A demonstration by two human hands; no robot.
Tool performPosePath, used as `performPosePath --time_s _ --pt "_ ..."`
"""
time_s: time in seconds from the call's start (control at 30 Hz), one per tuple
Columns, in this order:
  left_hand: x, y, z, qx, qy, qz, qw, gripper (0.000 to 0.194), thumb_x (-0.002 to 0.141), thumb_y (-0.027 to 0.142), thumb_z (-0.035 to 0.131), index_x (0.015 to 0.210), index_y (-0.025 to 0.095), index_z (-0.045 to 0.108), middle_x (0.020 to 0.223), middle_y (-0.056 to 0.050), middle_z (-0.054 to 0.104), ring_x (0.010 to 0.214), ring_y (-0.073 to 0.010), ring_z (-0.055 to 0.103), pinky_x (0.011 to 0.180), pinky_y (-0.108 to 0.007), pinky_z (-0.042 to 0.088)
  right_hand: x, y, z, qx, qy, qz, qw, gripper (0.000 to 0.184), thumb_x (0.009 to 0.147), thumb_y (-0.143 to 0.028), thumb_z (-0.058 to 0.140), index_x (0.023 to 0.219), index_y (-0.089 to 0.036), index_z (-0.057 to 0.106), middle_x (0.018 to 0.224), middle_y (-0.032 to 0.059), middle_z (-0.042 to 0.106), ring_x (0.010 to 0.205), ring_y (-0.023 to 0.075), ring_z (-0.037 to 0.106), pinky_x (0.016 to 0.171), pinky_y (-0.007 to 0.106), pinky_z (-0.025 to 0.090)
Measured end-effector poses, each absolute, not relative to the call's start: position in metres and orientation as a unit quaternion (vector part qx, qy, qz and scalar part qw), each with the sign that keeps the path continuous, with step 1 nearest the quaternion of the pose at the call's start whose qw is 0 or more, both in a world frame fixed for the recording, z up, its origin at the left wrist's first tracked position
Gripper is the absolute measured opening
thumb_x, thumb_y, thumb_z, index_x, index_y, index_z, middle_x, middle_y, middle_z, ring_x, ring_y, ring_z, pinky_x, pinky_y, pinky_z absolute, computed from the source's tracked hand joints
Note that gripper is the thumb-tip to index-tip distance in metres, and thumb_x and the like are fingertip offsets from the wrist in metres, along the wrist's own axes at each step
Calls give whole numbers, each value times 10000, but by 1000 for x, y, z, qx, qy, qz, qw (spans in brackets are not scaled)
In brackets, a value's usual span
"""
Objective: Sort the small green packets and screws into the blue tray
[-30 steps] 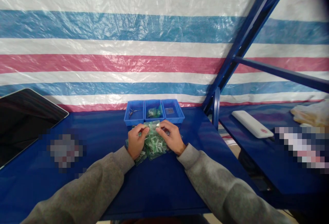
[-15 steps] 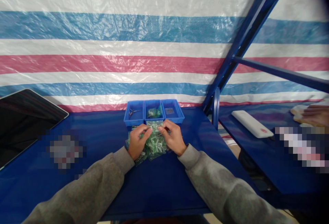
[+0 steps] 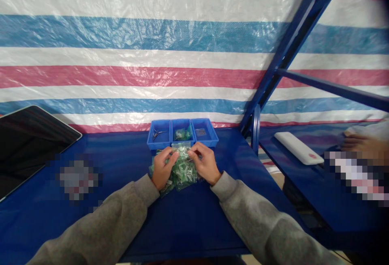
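Looks kinda midway, pinching one small bag (image 3: 181,147) between left hand (image 3: 162,168) and right hand (image 3: 207,164) over a bag pile (image 3: 184,176), with metal parts (image 3: 156,133) left in a blue bin (image 3: 159,146).

White box (image 3: 296,146): a red mark (image 3: 312,156) near one end, too small for me to read.
Bag (image 3: 181,148) between my fingers (image 3: 199,148): no lettering I can make out.
Pixelated patches (image 3: 78,178): blurred beyond my reading.

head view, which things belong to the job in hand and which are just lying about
Seems part of the job:
small bag between left hand and right hand
heap of bags below
three blue bins behind

Apparently just lying about:
dark screen, far left
white slab, next table
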State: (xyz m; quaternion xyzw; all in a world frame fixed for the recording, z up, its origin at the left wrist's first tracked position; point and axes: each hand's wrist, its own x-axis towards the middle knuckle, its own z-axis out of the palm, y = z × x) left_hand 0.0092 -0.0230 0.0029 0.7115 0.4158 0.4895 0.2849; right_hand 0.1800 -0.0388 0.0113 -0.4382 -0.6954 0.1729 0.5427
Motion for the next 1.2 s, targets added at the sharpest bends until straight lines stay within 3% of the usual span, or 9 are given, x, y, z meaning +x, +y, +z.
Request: performPosePath --time_s 0.17,0.37,0.73,1.2 --pt "9 -22 2 708 418 490 291 230 831 362 556 742 153 590 647 11 560 578 -108 502 547 -210 398 181 -39 11 -431 -708 145 541 243 906 -282 473 695 -187 544 683 15 528 656 147 501 630 272 379" --pt "8 -23 0 689 429 514 277 249 854 324 530 671 156 546 570 27 505 534 -98 476 526 -205 390 180 -38 9 -420 -712 182 533 152 875 -322 532 861 -195 614 793 39 590 685 155 540 633 275 429" --pt "10 -22 -1 682 422 514 304 192 850 341 542 830 159 599 621 14 564 542 -110 522 534 -220 424 181 -40 11 -423 -712 189 528 213 901 -302 488 749 -187 584 735 25 571 677 146 530 646 273 419" --pt "5 -19 -6 702 453 507 211 252 842 303 544 638 162 502 567 29 468 545 -106 450 531 -218 365 180 -40 9 -401 -716 214 530 169 879 -327 527 798 -196 597 810 39 590 700 147 545 616 266 440"
